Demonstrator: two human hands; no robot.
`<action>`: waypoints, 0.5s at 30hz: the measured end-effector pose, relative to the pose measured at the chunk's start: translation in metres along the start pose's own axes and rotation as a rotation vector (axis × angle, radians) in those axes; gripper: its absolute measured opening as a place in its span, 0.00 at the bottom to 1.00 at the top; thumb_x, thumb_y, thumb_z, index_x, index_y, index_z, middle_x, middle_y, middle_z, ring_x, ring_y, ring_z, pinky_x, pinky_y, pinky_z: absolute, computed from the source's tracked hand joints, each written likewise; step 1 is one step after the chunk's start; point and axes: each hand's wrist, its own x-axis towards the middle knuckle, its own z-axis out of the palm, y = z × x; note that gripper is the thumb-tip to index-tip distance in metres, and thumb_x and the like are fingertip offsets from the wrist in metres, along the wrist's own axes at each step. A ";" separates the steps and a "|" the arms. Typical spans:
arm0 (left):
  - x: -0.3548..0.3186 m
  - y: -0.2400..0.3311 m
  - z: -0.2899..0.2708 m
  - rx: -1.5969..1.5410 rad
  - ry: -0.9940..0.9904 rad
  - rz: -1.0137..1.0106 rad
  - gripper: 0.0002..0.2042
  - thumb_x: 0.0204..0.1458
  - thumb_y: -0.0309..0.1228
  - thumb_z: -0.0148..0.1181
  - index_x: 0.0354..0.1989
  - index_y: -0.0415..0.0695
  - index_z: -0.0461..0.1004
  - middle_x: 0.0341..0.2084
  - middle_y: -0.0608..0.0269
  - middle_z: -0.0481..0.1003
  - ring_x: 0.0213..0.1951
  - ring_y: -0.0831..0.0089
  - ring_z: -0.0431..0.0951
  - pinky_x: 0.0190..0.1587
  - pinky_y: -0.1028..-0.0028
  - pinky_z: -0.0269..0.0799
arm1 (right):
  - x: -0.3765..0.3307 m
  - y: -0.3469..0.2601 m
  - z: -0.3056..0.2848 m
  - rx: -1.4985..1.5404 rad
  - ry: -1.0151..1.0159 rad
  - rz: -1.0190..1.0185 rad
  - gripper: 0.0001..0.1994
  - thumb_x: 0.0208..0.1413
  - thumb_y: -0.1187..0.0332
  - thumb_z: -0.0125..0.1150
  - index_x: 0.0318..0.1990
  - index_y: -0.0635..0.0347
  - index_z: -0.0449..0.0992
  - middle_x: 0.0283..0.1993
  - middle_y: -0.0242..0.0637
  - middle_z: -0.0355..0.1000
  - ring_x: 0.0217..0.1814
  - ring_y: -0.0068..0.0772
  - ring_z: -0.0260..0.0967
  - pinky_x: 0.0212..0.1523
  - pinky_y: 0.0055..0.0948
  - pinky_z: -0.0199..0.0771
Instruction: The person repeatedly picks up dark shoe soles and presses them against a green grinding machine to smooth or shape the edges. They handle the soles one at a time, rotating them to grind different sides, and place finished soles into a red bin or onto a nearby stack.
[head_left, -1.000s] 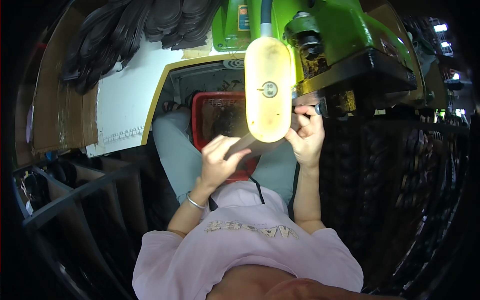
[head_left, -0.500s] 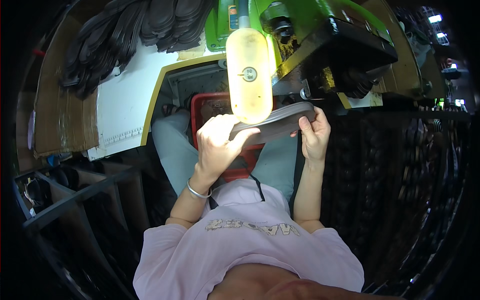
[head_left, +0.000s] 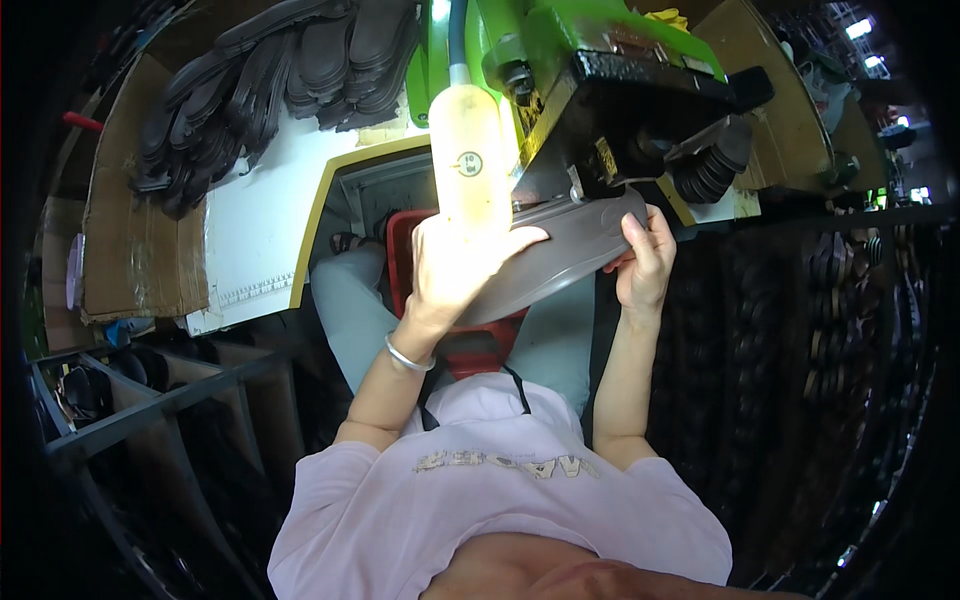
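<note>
While gripped: grey sole (head_left: 560, 262), both hands.

Sole (head_left: 560, 265) under machine (head_left: 620, 90), between hands (head_left: 455, 270).

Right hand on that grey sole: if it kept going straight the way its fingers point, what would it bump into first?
Most likely the black machine head. The right hand grips the far end of the grey sole, fingers pointing up and away, and that black part sits just beyond them. Depth is hard to judge in this fisheye view.
</note>
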 end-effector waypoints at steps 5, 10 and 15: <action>0.010 -0.013 0.014 0.074 0.051 0.159 0.16 0.41 0.37 0.72 0.33 0.40 0.76 0.18 0.62 0.76 0.17 0.73 0.74 0.25 0.75 0.72 | 0.021 -0.002 0.000 0.026 -0.033 0.052 0.08 0.54 0.70 0.57 0.38 0.63 0.70 0.29 0.32 0.72 0.21 0.15 0.67 0.12 0.13 0.61; 0.003 -0.040 0.000 -0.460 0.010 -0.048 0.18 0.36 0.29 0.72 0.33 0.39 0.70 0.26 0.64 0.73 0.28 0.79 0.73 0.32 0.77 0.71 | 0.008 0.007 0.017 0.075 -0.061 0.141 0.09 0.53 0.70 0.55 0.40 0.62 0.69 0.28 0.30 0.71 0.20 0.15 0.66 0.11 0.12 0.60; -0.003 -0.072 -0.027 -0.397 -0.102 -0.151 0.17 0.33 0.24 0.70 0.30 0.40 0.67 0.26 0.66 0.70 0.29 0.81 0.71 0.33 0.80 0.69 | -0.015 0.013 0.029 0.035 -0.143 0.089 0.14 0.54 0.70 0.57 0.46 0.66 0.67 0.33 0.34 0.72 0.23 0.16 0.67 0.15 0.13 0.65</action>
